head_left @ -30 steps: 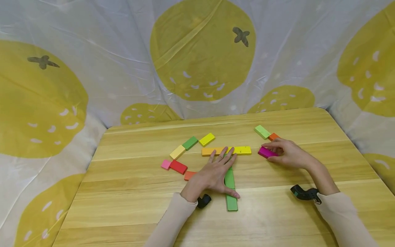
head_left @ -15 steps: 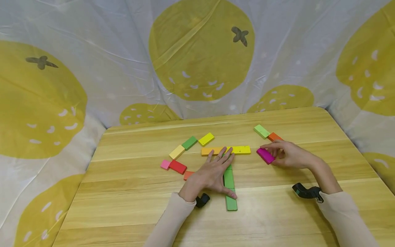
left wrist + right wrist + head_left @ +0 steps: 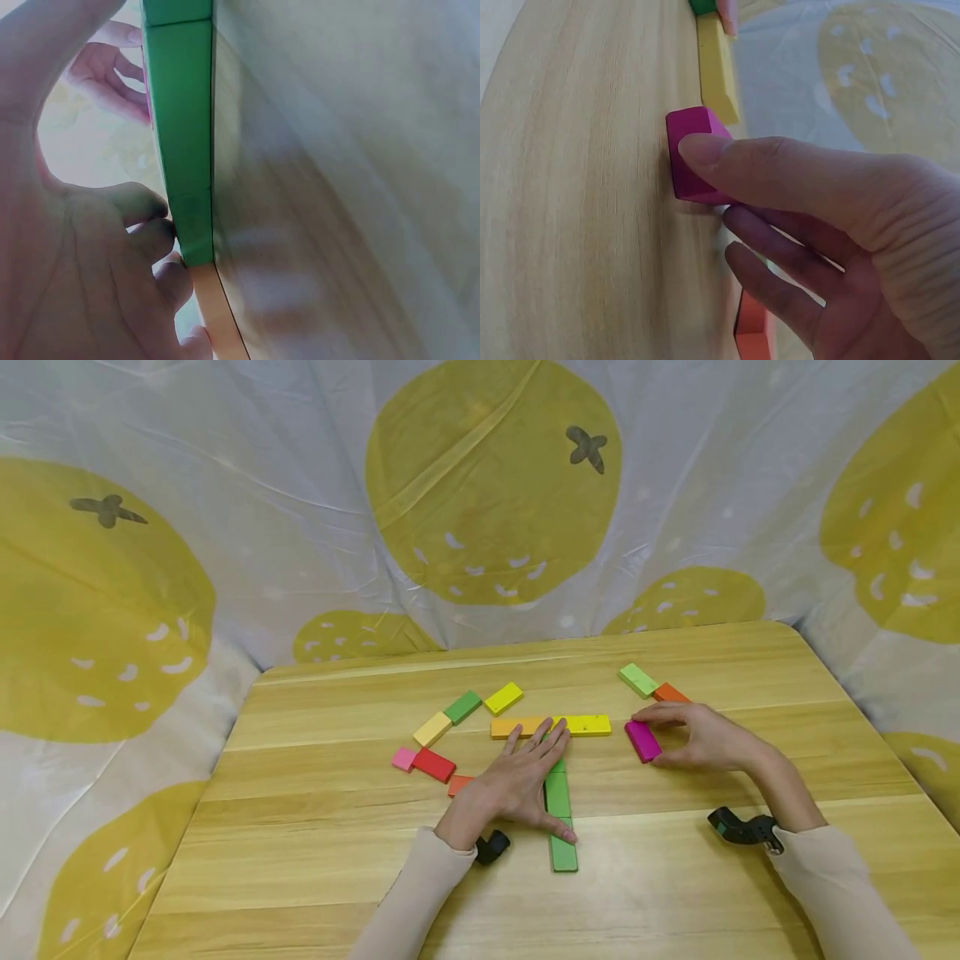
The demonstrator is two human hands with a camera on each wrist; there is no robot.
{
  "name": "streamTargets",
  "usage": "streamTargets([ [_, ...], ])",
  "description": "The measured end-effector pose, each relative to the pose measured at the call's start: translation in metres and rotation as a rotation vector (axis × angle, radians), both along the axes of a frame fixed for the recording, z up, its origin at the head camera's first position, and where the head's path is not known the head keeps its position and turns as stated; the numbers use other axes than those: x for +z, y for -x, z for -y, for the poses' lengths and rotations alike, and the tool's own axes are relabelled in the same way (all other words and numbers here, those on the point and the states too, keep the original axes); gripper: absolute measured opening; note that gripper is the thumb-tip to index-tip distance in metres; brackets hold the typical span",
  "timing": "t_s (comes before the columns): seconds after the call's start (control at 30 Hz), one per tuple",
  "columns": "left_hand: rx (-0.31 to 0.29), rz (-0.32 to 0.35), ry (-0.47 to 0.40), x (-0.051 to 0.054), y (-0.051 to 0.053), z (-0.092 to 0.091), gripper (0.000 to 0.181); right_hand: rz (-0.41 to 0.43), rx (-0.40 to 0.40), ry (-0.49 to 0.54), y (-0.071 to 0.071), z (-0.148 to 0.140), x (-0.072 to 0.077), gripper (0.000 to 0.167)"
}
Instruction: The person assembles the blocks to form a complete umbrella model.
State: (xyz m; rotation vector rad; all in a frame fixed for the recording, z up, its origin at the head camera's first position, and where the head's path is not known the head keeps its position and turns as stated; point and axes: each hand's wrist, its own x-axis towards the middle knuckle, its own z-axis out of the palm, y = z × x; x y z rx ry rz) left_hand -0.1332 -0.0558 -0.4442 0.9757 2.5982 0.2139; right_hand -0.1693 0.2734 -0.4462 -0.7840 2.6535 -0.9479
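Green blocks (image 3: 557, 793) lie end to end in a column that meets a row made of an orange block (image 3: 506, 727) and a yellow block (image 3: 588, 725), roughly a T. Over this figure my left hand (image 3: 517, 787) rests with fingers spread, fingertips near the row and thumb on the lower green block. To the right of the row, my right hand (image 3: 705, 739) pinches a magenta block (image 3: 642, 742) between thumb and fingers, close to the tabletop. The right wrist view shows the thumb pressed on one face of the magenta block (image 3: 694, 180).
Behind the right hand lie a light green block (image 3: 637, 680) and an orange-red block (image 3: 670, 692). At left are pink (image 3: 403, 759), red (image 3: 434, 765), cream (image 3: 432, 728), dark green (image 3: 462, 707) and yellow blocks (image 3: 503, 697). A patterned cloth (image 3: 300, 527) hangs behind the table.
The magenta block has turned in my right hand's fingers, from lying sideways to a steeper slant, and shifted slightly toward me. My left hand has stayed nearly in place.
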Motion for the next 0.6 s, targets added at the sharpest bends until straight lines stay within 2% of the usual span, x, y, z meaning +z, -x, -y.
streamTargets([
  [0.17, 0.002, 0.005, 0.0, 0.001, 0.0, 0.0, 0.143, -0.012, -0.017, 0.012, 0.001, 0.001, -0.004, 0.055],
  [0.43, 0.008, 0.022, 0.005, -0.001, 0.001, 0.0, 0.143, -0.084, -0.178, 0.025, 0.004, 0.01, -0.01, 0.057],
  [0.6, 0.008, 0.024, 0.0, -0.001, 0.0, 0.0, 0.143, -0.128, -0.237, 0.051, 0.008, 0.019, -0.014, 0.058],
])
